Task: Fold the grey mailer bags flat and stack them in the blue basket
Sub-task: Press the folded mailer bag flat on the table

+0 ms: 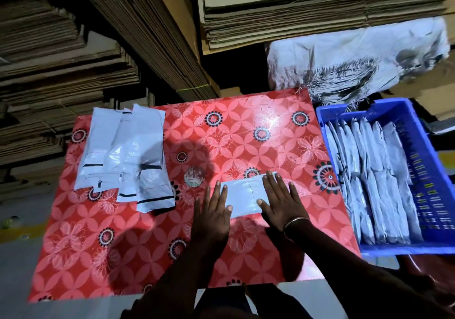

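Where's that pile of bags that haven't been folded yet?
In the head view, the pile of unfolded mailer bags lies on the left part of the red floral tablecloth, across from the blue basket at the right.

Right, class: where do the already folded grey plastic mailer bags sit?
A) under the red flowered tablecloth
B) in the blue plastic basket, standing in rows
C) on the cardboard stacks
B: the folded grey plastic mailer bags stand in rows inside the blue plastic basket, right of the table.
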`<state>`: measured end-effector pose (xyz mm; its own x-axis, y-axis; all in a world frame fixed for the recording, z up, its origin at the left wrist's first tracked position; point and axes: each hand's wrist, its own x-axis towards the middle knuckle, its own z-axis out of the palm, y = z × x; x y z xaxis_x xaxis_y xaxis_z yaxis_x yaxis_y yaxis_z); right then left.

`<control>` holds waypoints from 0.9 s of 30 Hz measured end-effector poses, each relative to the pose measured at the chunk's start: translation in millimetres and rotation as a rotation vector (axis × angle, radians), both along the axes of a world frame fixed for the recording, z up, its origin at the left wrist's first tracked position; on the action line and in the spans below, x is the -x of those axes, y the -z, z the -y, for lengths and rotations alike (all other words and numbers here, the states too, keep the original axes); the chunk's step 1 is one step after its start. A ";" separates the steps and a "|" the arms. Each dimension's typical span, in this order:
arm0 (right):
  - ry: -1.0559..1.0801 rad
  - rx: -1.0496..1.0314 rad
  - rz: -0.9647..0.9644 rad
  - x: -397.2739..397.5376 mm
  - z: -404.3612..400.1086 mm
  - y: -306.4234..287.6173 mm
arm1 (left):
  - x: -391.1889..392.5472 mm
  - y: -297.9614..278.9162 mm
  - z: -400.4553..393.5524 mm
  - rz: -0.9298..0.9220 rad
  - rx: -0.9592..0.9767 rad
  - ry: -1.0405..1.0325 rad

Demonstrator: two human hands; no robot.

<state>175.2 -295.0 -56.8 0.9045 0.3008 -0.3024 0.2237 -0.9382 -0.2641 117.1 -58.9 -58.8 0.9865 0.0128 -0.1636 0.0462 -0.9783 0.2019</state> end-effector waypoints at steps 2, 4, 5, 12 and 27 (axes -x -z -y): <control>0.020 0.029 -0.019 1.3 13.0 -0.8 | 3.3 1.9 -3.6 -0.019 -0.016 -0.025; 0.042 0.042 -0.023 2.3 20.8 -2.0 | 6.8 5.4 -8.0 -0.026 -0.011 -0.050; 0.047 0.050 -0.023 2.8 22.3 -3.4 | 8.1 6.2 -10.7 -0.036 -0.006 -0.056; 0.081 0.070 -0.052 5.9 21.5 -8.5 | 8.9 10.9 -20.9 -0.118 -0.025 -0.047; 0.166 0.100 -0.122 11.4 21.8 -22.1 | 22.6 9.5 -24.3 -0.112 0.023 -0.096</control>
